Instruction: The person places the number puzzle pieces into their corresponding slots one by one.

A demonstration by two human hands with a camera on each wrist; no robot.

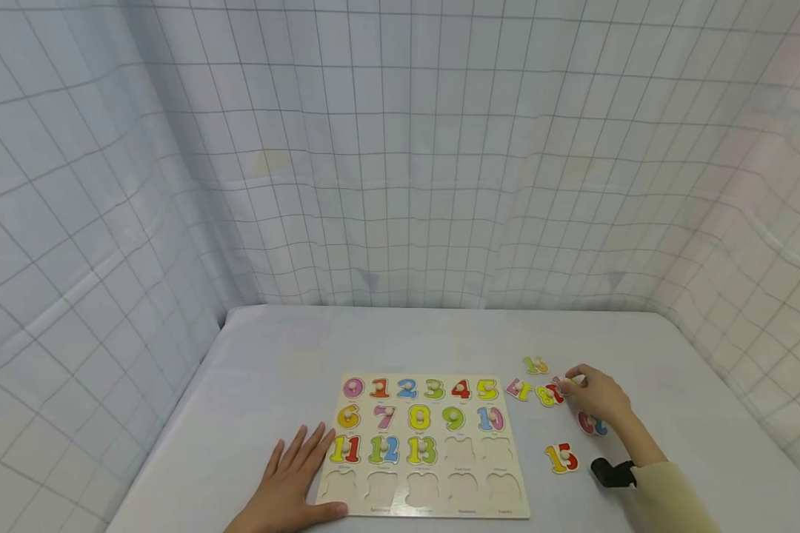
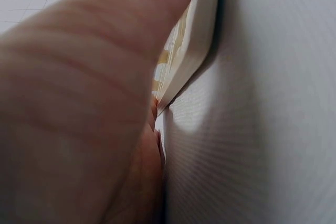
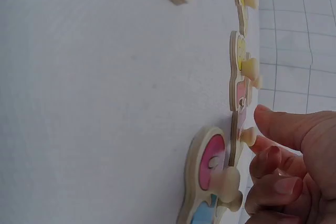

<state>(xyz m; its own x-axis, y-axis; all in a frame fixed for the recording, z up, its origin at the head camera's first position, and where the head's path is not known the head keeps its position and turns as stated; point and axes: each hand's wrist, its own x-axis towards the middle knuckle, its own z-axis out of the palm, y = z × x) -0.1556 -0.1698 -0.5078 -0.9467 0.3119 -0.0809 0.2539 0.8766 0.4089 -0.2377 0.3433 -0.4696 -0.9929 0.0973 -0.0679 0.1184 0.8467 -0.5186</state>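
Note:
A wooden number puzzle board [image 1: 433,476] lies flat on the table. My left hand [image 1: 287,481] rests along its left edge with fingers spread, the thumb at the lower left corner; in the left wrist view the thumb [image 2: 89,77] covers much of the board's side [image 2: 191,64]. To the right of the board, my right hand [image 1: 598,394] reaches over a partly hidden purple number piece [image 1: 559,383]. Seen from the right wrist, the index finger is at that piece's wooden knob [image 3: 248,136], while the thumb [image 3: 281,127] stands apart from it.
Loose knobbed pieces lie around the right hand: the 16 [image 1: 535,365], 17 [image 1: 518,389], 18 [image 1: 550,395], 15 [image 1: 561,459] and a pink-and-blue piece [image 1: 592,424]. Numbers 0 to 13 fill the upper board slots. A gridded white curtain [image 1: 433,185] surrounds the table.

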